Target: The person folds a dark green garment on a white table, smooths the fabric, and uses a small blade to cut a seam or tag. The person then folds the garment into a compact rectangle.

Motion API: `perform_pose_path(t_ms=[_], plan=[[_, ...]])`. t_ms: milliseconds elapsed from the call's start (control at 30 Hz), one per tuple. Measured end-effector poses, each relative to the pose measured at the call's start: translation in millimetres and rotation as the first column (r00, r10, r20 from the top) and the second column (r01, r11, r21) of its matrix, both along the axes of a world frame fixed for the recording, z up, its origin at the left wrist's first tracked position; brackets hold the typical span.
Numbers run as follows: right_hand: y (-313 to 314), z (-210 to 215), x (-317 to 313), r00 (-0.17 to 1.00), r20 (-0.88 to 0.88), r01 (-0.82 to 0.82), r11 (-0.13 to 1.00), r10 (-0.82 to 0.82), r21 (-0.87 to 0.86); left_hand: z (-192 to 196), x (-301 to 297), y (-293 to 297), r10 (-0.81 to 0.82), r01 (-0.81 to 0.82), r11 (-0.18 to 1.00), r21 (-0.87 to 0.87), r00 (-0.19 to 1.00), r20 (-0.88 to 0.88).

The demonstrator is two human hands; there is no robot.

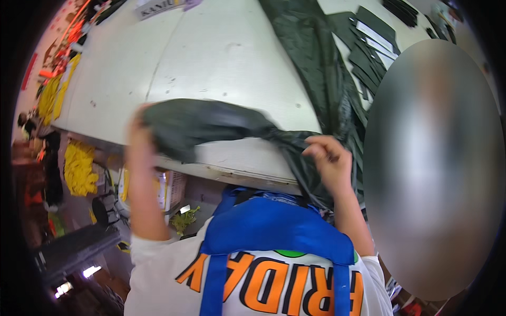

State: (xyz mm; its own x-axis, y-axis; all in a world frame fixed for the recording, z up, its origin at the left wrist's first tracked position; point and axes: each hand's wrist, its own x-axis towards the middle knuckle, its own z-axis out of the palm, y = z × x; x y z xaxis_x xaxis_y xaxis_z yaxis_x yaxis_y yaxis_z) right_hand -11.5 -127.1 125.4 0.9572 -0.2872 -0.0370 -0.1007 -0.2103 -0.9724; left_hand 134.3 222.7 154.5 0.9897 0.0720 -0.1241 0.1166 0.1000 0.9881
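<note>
A dark green fabric piece (211, 126) is held up across the middle of the frame, in front of the near edge of a white bench (211, 58). Its left end is bunched and gripped by the left hand (138, 139), which is closed over the cloth at centre left; this hand is blurred. The right hand (329, 160) is seen at centre right, its fingers pinched shut on a twisted part of the same fabric. From there the cloth hangs down toward the lower centre and also runs up and away over the bench as a long dark green length (316, 63) toward the top of the frame. Dark cut fabric pieces (371, 47) are laid out on the bench at the upper right. Yellow fabric bundles (79, 168) are seen at the left, below the bench edge. A blue apron (274, 231) is worn over a white shirt at the bottom centre.
</note>
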Motion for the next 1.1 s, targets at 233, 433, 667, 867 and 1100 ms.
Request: perform_pose_path(t_ms=[233,433,667,867,1100], plan=[[-160,-87,-7,0.877,0.181,0.449,0.623,-0.446,-0.64,25,17,184,0.002,-0.231,0.144,0.962,0.973,0.233],[-134,-143,77,0.931,-0.128,0.293,0.909,-0.341,-0.295,-26,38,-153,-0.403,0.401,0.817,0.414,0.911,-0.088],[-11,-86,39,0.913,-0.113,-0.335,0.565,0.391,-0.753,-61,67,-307,-0.478,0.355,0.467,0.81,0.872,-0.107],[5,-49,26,0.705,-0.335,-0.704,0.675,0.625,-0.22,-142,127,-276,-0.507,0.521,0.539,0.662,0.828,-0.238],[-163,-143,105,0.988,-0.001,0.079,0.508,-0.154,-0.858,-49,83,-92,0.014,0.038,0.972,-0.233,0.976,0.219]])
